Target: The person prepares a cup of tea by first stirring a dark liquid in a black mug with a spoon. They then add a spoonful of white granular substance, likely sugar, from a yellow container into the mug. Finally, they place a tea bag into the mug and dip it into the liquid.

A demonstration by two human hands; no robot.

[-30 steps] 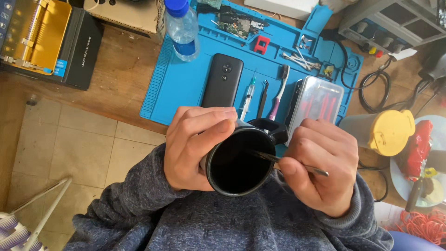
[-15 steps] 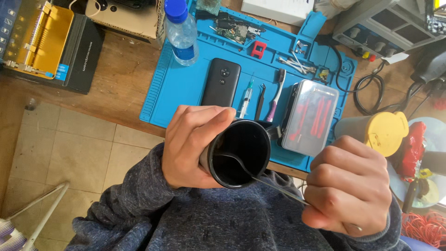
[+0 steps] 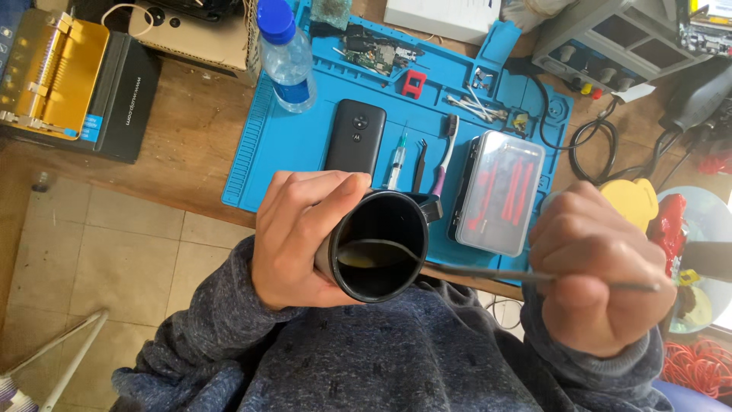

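Left hand: the left hand [image 3: 305, 236] is wrapped round the side of one black mug [image 3: 377, 248], fingers clamped on its wall, thumb over the rim.
Right hand: the right hand [image 3: 598, 271] is closed in a fist on the handle of one spoon [image 3: 457, 267].
Mug: it is held tilted towards the camera, above the lap and just at the near edge of the blue mat [image 3: 305, 130]; a little yellowish liquid is seen at the bottom.
Spoon: its bowl lies inside the mug, resting in the liquid; the handle runs out to the right (its end sticks out past the fist).
Phones: one black phone [image 3: 356, 136] is laid back up on the mat, just beyond the mug.
Bottles: one clear plastic bottle [image 3: 286, 57] with a blue cap and a blue label band is stood at the mat's far left.
Small tools: one syringe [image 3: 395, 162], one pair of black tweezers [image 3: 419, 164] and one toothbrush [image 3: 444, 156] are laid side by side right of the phone.
Cases: one clear, oblong plastic case [image 3: 499, 191] with red parts inside is set on the mat's right side.
Boxes: one black box with a yellow top [image 3: 72, 80] is placed on the wooden table at far left; one white flat box [image 3: 442, 17] lies at the top edge.
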